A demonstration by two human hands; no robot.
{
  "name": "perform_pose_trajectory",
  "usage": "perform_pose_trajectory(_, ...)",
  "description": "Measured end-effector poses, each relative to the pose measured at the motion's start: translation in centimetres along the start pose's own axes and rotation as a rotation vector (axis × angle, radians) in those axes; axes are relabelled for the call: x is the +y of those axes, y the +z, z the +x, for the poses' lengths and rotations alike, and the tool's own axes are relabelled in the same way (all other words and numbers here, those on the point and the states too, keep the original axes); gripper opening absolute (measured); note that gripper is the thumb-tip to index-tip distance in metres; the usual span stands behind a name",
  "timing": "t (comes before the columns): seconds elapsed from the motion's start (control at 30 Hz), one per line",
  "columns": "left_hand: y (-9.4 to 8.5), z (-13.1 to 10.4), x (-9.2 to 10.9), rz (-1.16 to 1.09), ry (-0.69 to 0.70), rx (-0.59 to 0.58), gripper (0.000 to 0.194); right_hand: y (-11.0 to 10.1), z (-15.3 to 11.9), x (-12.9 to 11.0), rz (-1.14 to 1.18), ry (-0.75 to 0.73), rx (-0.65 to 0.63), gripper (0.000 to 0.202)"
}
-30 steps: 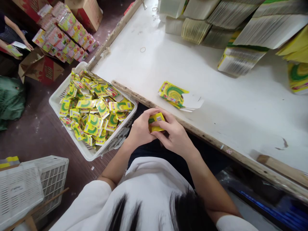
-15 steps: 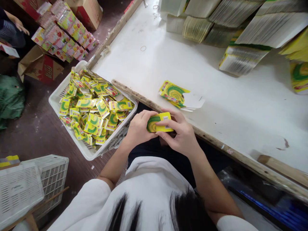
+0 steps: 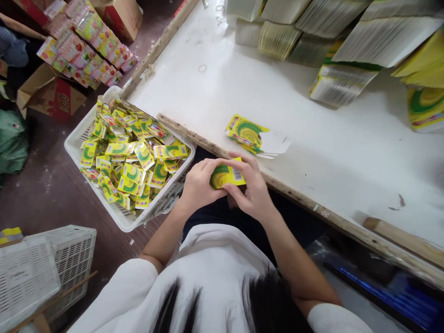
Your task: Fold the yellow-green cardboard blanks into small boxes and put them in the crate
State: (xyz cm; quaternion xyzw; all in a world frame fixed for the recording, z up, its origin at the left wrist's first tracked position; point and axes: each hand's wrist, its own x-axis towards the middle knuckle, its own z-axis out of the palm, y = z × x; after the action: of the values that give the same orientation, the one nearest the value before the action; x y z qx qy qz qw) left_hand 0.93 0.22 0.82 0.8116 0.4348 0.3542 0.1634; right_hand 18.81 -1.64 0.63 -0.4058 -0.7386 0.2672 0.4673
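Observation:
Between my two hands, just off the table's near edge, is a small yellow and green carton (image 3: 225, 175) with a barcode on its right part. My left hand (image 3: 200, 182) is closed around its left end. My right hand (image 3: 252, 187) grips the right end, the thumb on the near side and the fingers along the far side. Beyond them on the white table lies a small pile of flat yellow cartons (image 3: 247, 134) with white flaps. To my left a white plastic basket (image 3: 130, 224) is heaped with yellow and green cartons (image 3: 132, 159).
Stacks of flat cartons (image 3: 333, 23) stand at the back right of the table (image 3: 194, 99). Pink packages (image 3: 86, 44) and cardboard boxes (image 3: 57, 95) are on the floor at upper left, near another person's arm (image 3: 21, 25). White crates (image 3: 72, 259) stand at lower left.
My right fingers have shifted from across the carton's face to its far edge, so the barcode shows more. The whole view has moved slightly. At upper left the other person's arm has moved.

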Motion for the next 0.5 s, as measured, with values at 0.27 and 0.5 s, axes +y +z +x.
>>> perform_pose_trajectory(0.27, 0.3, -1.0, -0.4, 0.002, -0.117, -0.026, 0.051, 1.6, -0.4, 0.7, 0.047, 0.051, 0.024, 0.046)
perform_pose_trajectory(0.5, 0.5, -1.0, -0.5, -0.036, -0.177, 0.05, 0.058, 0.4, 0.6, 2.5, 0.08, 0.141, 0.173, 0.056)
